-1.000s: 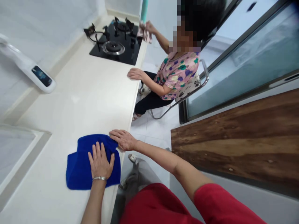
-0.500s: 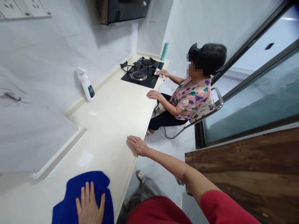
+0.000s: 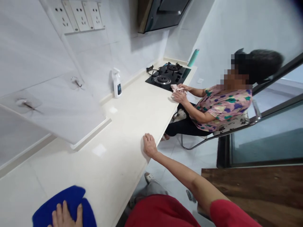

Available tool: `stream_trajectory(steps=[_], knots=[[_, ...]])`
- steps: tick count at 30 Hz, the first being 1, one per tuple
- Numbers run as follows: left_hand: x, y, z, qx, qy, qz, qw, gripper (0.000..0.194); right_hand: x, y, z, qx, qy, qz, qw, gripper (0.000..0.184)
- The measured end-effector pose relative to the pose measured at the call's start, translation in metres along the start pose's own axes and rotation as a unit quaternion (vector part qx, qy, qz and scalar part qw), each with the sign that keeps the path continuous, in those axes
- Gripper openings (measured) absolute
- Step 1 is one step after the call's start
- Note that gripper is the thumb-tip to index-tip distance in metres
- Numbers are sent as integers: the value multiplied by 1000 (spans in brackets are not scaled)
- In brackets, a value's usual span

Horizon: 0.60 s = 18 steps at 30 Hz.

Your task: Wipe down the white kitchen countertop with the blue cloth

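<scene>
Cream stone countertop (image 3: 123, 151) carrying black gas hob (image 3: 163, 75), white spray bottle (image 3: 116, 83), teal flask (image 3: 193, 57), blue cloth (image 3: 68, 198).

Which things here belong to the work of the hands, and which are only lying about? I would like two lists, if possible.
In use: blue cloth under the left hand; white countertop under the right hand; pink cloth in the hands of the seated person.

Lying about: spray bottle, teal flask, gas hob.

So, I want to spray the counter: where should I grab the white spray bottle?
Grip the white spray bottle around its upright body, below the trigger head, from the counter side: the wall stands close behind it, and the body is its straight part.
</scene>
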<state>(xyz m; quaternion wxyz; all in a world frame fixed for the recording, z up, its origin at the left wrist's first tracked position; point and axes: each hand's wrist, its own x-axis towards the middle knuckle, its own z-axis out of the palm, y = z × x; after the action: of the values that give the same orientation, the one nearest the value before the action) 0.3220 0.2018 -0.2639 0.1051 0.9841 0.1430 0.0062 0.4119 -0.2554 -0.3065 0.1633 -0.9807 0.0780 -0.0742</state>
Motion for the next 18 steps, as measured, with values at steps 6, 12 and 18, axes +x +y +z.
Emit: stream_trajectory(steps=[6,12,18], knots=[[4,-9,-8,-12,13,-27,999,89,-5,0,3,-4,35,5,999,59],[7,-5,-19,-18,-9,-57,998,87,-9,5,5,10,59,-3,998,61],[5,3,-23,-18,-19,-62,998,87,-11,9,2,11,60,-9,998,61]])
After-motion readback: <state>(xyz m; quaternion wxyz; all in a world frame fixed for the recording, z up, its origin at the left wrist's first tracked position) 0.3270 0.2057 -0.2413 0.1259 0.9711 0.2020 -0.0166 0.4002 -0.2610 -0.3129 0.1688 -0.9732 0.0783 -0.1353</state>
